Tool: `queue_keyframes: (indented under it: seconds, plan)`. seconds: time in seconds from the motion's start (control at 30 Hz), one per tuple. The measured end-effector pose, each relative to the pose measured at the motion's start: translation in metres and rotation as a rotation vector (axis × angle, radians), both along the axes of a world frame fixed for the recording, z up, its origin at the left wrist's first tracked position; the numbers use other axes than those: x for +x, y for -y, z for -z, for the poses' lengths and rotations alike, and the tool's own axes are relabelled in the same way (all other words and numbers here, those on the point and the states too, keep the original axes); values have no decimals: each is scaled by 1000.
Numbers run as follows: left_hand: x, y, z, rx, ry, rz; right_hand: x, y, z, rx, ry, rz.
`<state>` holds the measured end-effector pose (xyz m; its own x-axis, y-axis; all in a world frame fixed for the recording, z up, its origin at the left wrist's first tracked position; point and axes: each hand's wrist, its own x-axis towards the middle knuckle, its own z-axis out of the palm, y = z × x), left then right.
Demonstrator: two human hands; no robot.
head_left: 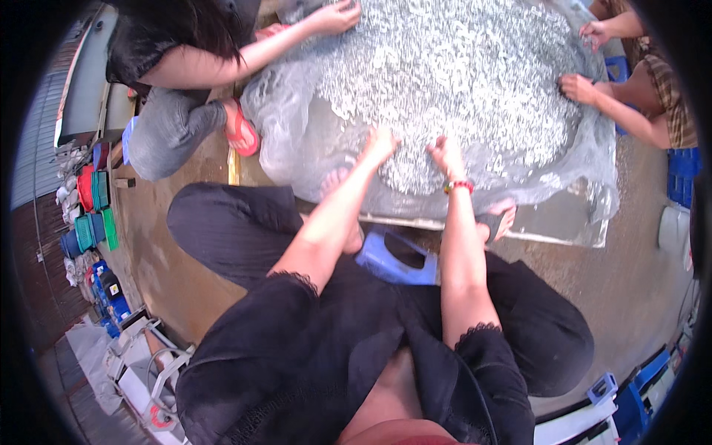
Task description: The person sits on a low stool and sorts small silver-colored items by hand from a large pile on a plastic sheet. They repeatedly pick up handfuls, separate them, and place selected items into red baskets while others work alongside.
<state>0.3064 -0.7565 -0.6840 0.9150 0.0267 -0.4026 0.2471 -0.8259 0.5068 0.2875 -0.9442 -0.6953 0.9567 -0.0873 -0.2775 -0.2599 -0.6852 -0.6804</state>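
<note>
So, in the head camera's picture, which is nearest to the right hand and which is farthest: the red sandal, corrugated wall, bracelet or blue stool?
From the right hand, in the head view:
1. Bracelet, just below it
2. Blue stool, lower and to the left
3. Red sandal, well to the left
4. Corrugated wall, near the left edge

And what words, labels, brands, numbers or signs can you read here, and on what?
None can be read.
Silvery-white pile and mesh netting: no writing visible.
Pale patch on the blue-and-black object at left: too small to read.
Reddish mark on the white container at far right: too blurred to tell.
</note>
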Motion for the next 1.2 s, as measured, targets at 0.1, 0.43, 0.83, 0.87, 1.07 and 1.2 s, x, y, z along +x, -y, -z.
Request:
queue_keyframes:
  seconds: [0.1,0.43,0.83,0.87,1.07,1.2]
  plan:
    - [5,12,8,-81,88,50,11,-4,-15,151,16,11]
    - [42,-3,-48,-341,52,110,18,30,-72,1028,-193,433]
    - [66,68,-172,-157,351,802,5,30,-69,2081,-108,489]
    - [67,77,-169,-152,401,884,7,29,-69,2127,-139,518]
    - [51,114,-155,-248,355,803,8,35,-62,1950,15,812]
    - [60,94,-159,-103,219,513,6,51,-54,2313,17,584]
